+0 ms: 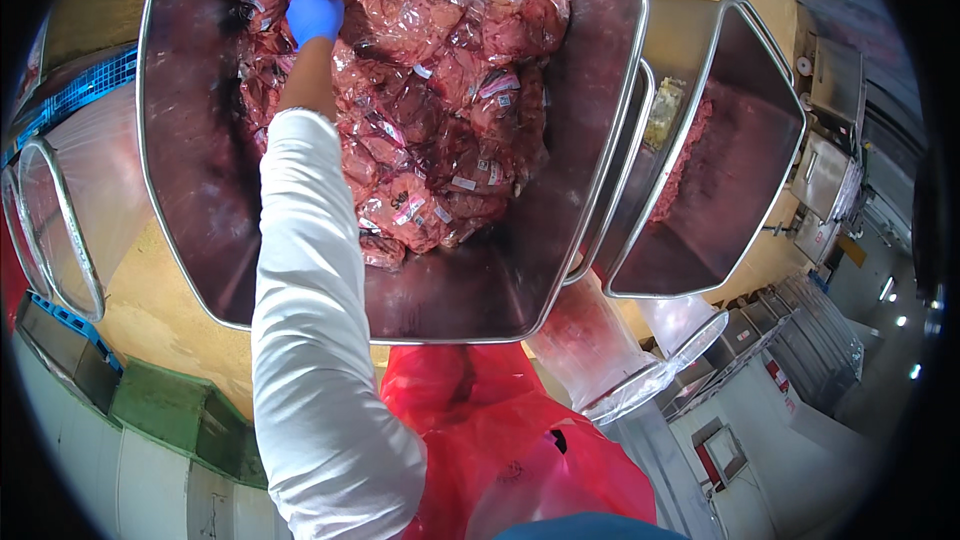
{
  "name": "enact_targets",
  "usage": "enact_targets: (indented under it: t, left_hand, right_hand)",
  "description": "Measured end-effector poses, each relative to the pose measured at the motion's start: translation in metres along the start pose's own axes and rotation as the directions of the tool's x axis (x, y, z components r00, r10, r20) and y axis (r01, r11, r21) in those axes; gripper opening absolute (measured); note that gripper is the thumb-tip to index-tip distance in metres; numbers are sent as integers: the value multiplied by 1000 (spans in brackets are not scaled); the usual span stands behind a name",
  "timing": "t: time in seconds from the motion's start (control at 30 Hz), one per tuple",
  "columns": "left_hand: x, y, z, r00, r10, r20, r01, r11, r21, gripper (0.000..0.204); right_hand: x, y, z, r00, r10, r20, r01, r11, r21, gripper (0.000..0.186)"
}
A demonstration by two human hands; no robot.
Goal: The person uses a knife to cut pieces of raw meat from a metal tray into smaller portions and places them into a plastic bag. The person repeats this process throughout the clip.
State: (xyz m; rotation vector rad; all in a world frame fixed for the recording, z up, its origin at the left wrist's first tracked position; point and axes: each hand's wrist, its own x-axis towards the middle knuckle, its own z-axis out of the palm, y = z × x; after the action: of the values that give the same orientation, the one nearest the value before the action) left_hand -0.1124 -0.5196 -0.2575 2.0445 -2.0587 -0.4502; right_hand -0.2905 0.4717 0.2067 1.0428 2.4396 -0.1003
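Yellowish floor (165,310) is stretching around the work. Fingers of the person's blue-gloved left hand (315,15) are reaching the far left of the bagged meat (420,105); how open they are, or whether they are gripping, one cannot tell. It is lying inside a deep metal bin (595,55), probably weighing much and feeling soft, slippery; supporting from underneath is seeming safer than pinching plastic.
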Motion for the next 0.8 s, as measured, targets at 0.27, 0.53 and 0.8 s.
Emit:
enact_targets:
  t: [0.27,0.53,0.8]
  left_hand:
    - [-51,-3,-72,977,214,13,-186,876,-444,21]
    - [-240,100,-233,831,392,394,182,478,-859,19]
    - [-371,161,-342,709,435,555,549,154,-822,15]
  right_hand:
    - [-64,-133,33,869,-484,-103,495,860,128,22]
    - [-263,-394,144,245,-866,437,694,471,545,32]
    - [-282,-385,140,125,-970,208,204,230,952,24]
